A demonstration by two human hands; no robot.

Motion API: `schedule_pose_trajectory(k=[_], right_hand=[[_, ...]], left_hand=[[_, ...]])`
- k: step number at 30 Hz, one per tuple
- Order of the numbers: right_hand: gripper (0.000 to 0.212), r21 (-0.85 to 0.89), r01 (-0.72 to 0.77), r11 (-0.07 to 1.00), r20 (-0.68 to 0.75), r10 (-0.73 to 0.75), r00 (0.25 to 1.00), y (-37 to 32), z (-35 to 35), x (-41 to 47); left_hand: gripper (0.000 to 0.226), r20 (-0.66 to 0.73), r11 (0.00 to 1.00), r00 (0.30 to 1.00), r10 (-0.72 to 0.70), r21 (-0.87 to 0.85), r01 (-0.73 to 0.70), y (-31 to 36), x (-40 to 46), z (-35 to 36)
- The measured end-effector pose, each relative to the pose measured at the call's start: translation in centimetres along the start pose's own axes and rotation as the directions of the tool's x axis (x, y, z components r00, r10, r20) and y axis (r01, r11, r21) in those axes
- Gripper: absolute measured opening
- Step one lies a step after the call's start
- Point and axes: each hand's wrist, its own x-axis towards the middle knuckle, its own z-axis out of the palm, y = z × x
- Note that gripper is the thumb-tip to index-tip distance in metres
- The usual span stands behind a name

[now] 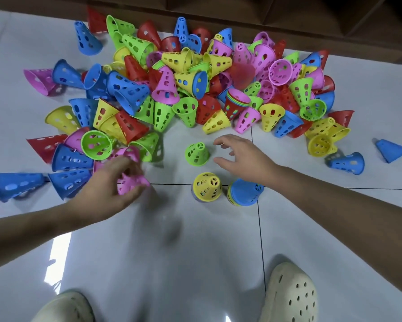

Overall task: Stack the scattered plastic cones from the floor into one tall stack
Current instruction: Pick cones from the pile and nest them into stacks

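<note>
- The tiled floor [207, 240] fills most of the frame, pale and glossy, with dark grout lines crossing at centre; a brown wooden base [288, 15] runs along the top edge.
- The heap of cones [195, 84] spreads over the upper half of the frame; red, blue, green, yellow and pink cones lie tumbled on their sides and against one another; a short nested stack [236, 105] with a pink rim stands within the heap, right of centre.
- Two pale perforated clogs sit at the bottom edge; the left clog [65, 307] at lower left, the right clog [290, 296] at lower right.
- The left hand [111, 189] reaches in from the left edge, blurred; its fingers and thumb curl round a pink cone [131, 180], held just above the floor at centre left.
- The right hand [244, 154] reaches in from the right edge; its fingers are spread wide and hold nothing; it hovers just beside a green cone.
- The green cone [196, 153] stands upright alone at centre, narrow end up.
- A yellow-topped stack [207, 188] stands upright just below the green cone; a blue-topped stack [245, 192] stands just beside it to the right, with coloured rims showing at both bases.
- Stray blue cones [392, 149] lie apart at the right edge.
</note>
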Motion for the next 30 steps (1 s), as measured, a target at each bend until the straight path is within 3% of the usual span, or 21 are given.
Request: schedule_pose_trajectory(k=[3,7,15,20,23,26,30], right_hand=[[0.054,-0.057,0.021,0.998,0.100,-0.015,0.995,-0.4,1.6,1.6],[0.065,-0.097,0.042,0.994,0.170,-0.025,0.985,-1.0,3.5,3.4],[0.046,-0.109,-0.049,0.993,0.160,0.066,0.985,0.0,4.8,4.9],[0.040,0.000,-0.132,0.991,0.085,0.131,0.988,1.1,3.2,4.3],[0.036,0.075,-0.087,0.993,-0.001,0.088,0.996,1.2,0.2,3.0],[0.035,0.125,-0.065,0.990,-0.114,0.080,0.990,0.5,-3.4,0.6],[0.035,0.126,-0.090,0.988,-0.214,0.116,0.970,-0.3,-7.3,-3.5]], left_hand=[[0.048,-0.048,0.981,0.987,-0.153,0.117,0.157,-2.4,-1.8,0.3],[0.078,0.073,0.936,0.955,-0.287,0.232,0.263,-4.3,-2.5,2.0],[0.045,0.135,0.938,0.975,-0.175,0.323,0.123,-3.6,-1.3,4.6],[0.039,0.208,0.966,0.959,-0.193,0.210,0.149,-3.0,-1.0,4.7],[0.054,0.123,0.987,0.982,-0.146,0.082,0.137,-1.4,-0.3,3.9],[0.055,0.025,0.999,0.999,-0.023,-0.038,0.023,1.5,0.8,2.3],[0.037,-0.039,0.974,0.990,0.135,-0.180,-0.140,5.7,2.5,0.9]])
